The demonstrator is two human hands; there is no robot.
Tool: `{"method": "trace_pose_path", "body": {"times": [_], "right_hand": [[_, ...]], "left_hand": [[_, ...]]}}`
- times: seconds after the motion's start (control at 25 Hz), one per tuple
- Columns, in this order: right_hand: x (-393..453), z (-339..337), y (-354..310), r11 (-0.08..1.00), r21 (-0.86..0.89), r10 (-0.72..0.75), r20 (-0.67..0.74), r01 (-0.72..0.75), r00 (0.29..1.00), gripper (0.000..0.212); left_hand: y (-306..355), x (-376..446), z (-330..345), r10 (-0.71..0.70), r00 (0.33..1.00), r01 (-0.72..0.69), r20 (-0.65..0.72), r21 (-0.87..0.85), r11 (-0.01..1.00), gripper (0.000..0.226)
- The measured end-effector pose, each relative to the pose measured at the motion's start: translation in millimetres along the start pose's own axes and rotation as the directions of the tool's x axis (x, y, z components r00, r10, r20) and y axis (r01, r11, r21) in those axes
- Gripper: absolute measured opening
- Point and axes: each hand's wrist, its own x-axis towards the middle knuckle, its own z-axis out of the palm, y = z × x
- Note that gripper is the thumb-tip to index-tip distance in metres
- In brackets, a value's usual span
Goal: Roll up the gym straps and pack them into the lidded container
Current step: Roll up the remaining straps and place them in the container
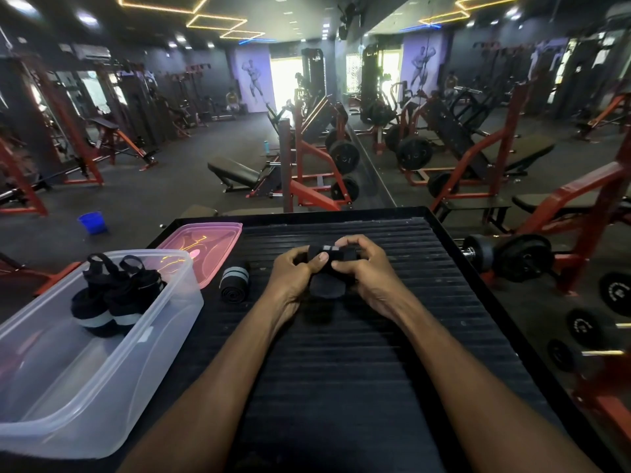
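Hands, L point(296, 274) & R point(365, 268), both pinching black strap point(327, 268) w/ grey stripes; no readable labels.

Black strap point(327, 268) with grey stripes, partly rolled, held above the ribbed bench point(375, 336); loose end hangs toward the viewer. One rolled strap point(235, 280), grey-banded, lies on the bench beside the container. Two rolled straps point(112, 298) sit inside the clear container point(85, 387), loops up. Pink lid point(205, 245) lies flat just behind it.
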Motion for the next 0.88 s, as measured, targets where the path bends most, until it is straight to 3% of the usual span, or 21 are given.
{"method": "trace_pose_path", "body": {"times": [0.08, 0.16, 0.24, 0.32, 0.44, 0.56, 0.64, 0.72, 0.8, 0.88], "right_hand": [[-1, -1, -6, 0.985, 0.067, 0.155, 0.032, -0.157, 0.987, 0.013], [2, -2, -3, 0.982, 0.03, 0.186, 0.003, -0.186, 0.983, 0.011], [6, -4, 1, 0.994, 0.042, 0.108, -0.062, -0.106, 0.992, 0.002], [9, -7, 5, 1.0, -0.001, 0.002, -0.102, -0.002, 0.995, 0.015], [7, -7, 6, 0.986, -0.129, -0.116, -0.052, 0.109, 0.992, 0.028], [5, -4, 4, 0.981, -0.147, -0.129, -0.027, 0.123, 0.991, 0.035], [7, -4, 5, 0.993, -0.099, -0.068, -0.034, 0.064, 0.997, 0.034], [7, -5, 4, 0.995, -0.05, 0.088, -0.022, -0.089, 0.996, 0.027], [6, -4, 2, 0.969, -0.006, 0.248, 0.022, -0.248, 0.968, 0.034], [4, -4, -2, 0.962, 0.046, 0.268, 0.026, -0.269, 0.963, 0.026]], "left_hand": [[0, 0, -1, 0.061, 0.998, -0.061, 0.018, 0.009, 0.998, 0.026], [0, -1, -1, 0.068, 0.996, -0.068, 0.056, 0.0, 0.998, 0.034], [0, 0, -1, 0.022, 0.997, -0.02, 0.079, -0.03, 0.999, 0.037], [1, -2, 0, -0.083, 0.989, 0.094, 0.122, -0.093, 0.991, 0.033], [2, -4, 0, -0.17, 0.97, 0.189, 0.171, -0.1, 0.977, 0.025], [0, -2, -3, -0.192, 0.969, 0.203, 0.155, -0.061, 0.977, 0.017], [-1, 0, -5, -0.183, 0.973, 0.19, 0.143, -0.038, 0.981, 0.013], [-1, -2, -5, -0.135, 0.982, 0.138, 0.135, -0.007, 0.99, 0.017], [-4, -1, -6, -0.061, 0.989, 0.056, 0.133, 0.04, 0.998, 0.025], [-4, 1, -5, -0.025, 0.989, 0.017, 0.147, 0.056, 0.998, 0.033]]}}
